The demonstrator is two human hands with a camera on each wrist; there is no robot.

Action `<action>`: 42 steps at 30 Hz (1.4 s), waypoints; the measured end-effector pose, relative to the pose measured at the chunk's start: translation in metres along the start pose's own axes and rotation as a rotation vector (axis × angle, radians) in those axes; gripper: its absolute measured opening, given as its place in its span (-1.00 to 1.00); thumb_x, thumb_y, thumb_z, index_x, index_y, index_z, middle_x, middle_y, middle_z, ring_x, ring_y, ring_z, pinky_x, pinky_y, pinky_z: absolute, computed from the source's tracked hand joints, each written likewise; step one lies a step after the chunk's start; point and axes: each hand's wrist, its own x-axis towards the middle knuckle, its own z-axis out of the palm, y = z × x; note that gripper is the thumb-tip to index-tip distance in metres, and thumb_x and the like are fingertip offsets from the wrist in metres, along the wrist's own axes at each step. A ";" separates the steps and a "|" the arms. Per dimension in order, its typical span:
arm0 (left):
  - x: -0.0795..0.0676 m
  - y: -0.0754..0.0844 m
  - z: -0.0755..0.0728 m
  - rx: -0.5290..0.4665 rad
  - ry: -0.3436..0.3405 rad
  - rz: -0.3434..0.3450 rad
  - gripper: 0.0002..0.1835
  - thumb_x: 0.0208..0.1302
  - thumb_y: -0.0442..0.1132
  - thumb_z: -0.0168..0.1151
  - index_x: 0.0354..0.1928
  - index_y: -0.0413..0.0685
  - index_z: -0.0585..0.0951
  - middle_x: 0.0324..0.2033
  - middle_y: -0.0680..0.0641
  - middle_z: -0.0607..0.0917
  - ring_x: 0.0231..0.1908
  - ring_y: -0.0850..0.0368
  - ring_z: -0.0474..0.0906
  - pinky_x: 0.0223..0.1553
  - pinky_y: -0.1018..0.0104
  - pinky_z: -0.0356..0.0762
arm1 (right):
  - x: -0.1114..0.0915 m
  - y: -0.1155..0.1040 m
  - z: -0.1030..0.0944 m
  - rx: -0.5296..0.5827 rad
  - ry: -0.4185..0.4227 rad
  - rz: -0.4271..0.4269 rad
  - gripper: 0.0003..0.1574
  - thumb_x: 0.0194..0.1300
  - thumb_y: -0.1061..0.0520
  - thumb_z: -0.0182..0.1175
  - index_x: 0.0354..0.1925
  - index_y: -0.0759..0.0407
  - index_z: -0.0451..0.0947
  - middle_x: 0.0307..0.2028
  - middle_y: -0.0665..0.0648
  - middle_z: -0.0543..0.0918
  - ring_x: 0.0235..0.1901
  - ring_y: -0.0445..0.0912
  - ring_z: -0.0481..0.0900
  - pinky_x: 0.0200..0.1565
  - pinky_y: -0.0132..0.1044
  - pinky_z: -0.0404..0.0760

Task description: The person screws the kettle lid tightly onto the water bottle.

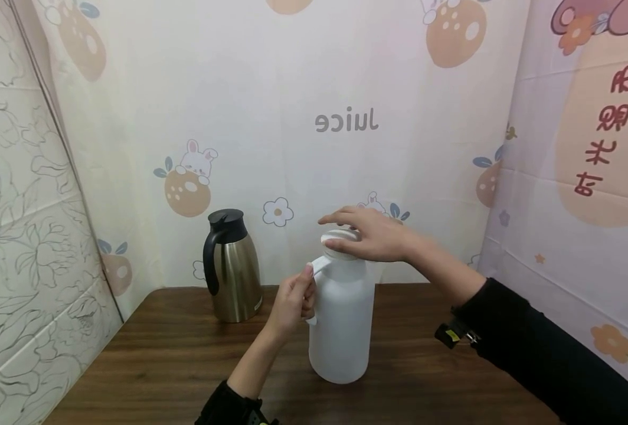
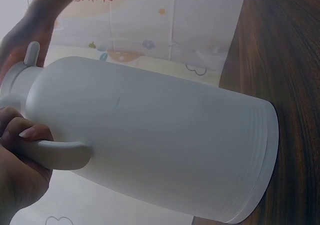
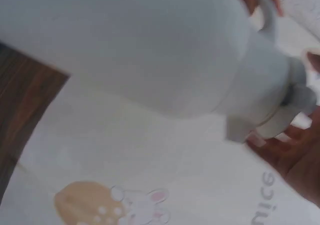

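Note:
A white jug (image 1: 342, 321) with a side handle stands upright on the wooden table, in front of me. My left hand (image 1: 295, 298) grips the jug's handle (image 2: 60, 155), its fingers curled round it. At the jug's top, my right hand (image 1: 372, 236) is on the white lid (image 1: 340, 237). The thumb lies along the lid's near side and the other fingers reach over and behind it. In the blurred right wrist view, fingers (image 3: 280, 150) of that hand lie round the lid and spout. The palm's contact with the lid is hidden.
A steel thermos jug (image 1: 236, 274) with a black lid and handle stands at the back left of the brown wooden table (image 1: 160, 360). Printed cloth (image 1: 293, 77) hangs behind the table and on the right side; a floral curtain (image 1: 22, 236) hangs on the left.

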 end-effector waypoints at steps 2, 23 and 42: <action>0.000 0.000 0.000 0.002 0.009 -0.002 -0.34 0.60 0.06 -0.21 -0.53 -0.42 0.10 -0.82 0.16 0.17 -0.82 0.28 0.03 -0.79 0.45 0.01 | 0.002 0.005 0.002 0.019 0.034 -0.087 -0.37 0.33 -0.40 0.09 0.26 -0.24 0.48 0.21 -0.07 0.52 0.16 -0.14 0.44 0.02 0.02 0.60; -0.001 0.001 0.002 0.020 0.015 -0.003 -0.32 0.59 0.09 -0.21 -0.51 -0.43 0.12 -0.81 0.15 0.18 -0.82 0.26 0.05 -0.78 0.44 0.03 | 0.007 -0.004 0.028 0.089 0.129 -0.003 -0.62 0.23 -0.07 0.25 0.02 -0.14 0.70 -0.04 -0.01 0.69 -0.16 -0.16 0.56 -0.34 -0.23 0.63; -0.002 0.001 0.000 0.038 -0.009 0.014 -0.36 0.62 0.02 -0.24 -0.54 -0.41 0.10 -0.82 0.16 0.17 -0.83 0.27 0.03 -0.80 0.46 0.03 | 0.014 -0.041 0.022 -0.024 0.064 0.263 -0.52 0.31 -0.15 0.14 -0.09 0.17 0.70 -0.70 0.04 0.39 -0.70 -0.14 0.24 -0.62 -0.32 0.25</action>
